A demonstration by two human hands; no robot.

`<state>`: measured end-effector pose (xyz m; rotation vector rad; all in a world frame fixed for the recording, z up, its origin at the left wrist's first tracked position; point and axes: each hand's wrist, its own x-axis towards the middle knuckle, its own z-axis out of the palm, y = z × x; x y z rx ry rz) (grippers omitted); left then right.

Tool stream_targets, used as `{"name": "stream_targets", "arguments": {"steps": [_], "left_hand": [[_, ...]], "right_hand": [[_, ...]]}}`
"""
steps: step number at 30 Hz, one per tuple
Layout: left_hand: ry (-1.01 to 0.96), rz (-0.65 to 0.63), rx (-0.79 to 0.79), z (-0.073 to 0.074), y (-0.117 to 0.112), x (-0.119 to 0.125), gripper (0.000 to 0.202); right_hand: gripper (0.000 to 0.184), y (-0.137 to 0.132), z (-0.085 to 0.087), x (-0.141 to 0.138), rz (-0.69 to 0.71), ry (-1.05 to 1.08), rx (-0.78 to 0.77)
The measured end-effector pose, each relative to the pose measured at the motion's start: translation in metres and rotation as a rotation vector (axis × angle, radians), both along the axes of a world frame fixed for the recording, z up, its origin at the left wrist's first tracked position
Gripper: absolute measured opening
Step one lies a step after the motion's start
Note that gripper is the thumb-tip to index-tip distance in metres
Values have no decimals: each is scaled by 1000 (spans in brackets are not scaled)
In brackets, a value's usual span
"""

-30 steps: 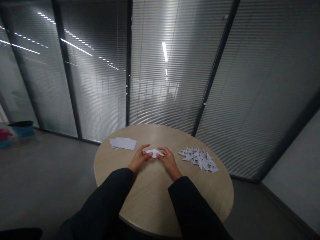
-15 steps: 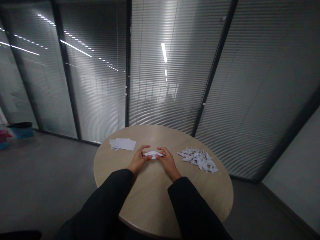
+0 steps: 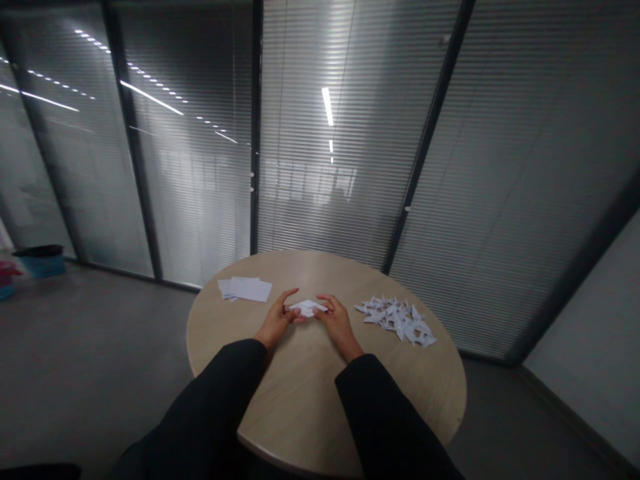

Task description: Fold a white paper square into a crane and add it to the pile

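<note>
I log the folded white paper diamond [image 3: 309,307] crosswise between bare left hand [image 3: 276,321] and right hand [image 3: 340,324], each pinching one end.

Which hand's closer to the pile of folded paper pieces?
Right. The right hand is just left of the pile of folded paper pieces, with bare tabletop between; the left hand is farther left, beyond the held folded paper.

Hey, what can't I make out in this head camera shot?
Head view: part of the folded paper, covered by the left hand and right hand.
Head view: the number of paper shapes; they overlap and look small.
Head view: the rest of the red item, cut off by the left edge.
</note>
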<state>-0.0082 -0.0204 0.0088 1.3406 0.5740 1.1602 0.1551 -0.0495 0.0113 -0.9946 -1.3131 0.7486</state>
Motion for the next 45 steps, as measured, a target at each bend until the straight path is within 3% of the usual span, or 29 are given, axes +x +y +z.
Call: {"name": "stream_targets", "arguments": {"steps": [10, 16, 24, 39, 45], "left_hand": [[21, -39, 122, 8, -4, -2, 61], [31, -9, 142, 8, -4, -2, 62], [160, 62, 227, 11, -5, -3, 33], [244, 45, 329, 4, -2, -2, 35], [225, 112, 397, 7, -1, -4, 22]], "right_hand": [[36, 1, -1, 2, 12, 95, -53], [34, 1, 0, 2, 0, 106, -51], [33, -7, 5, -6, 152, 84, -147], [42, -4, 3, -1, 102, 173, -150], [38, -5, 3, -2, 154, 185, -175]]}}
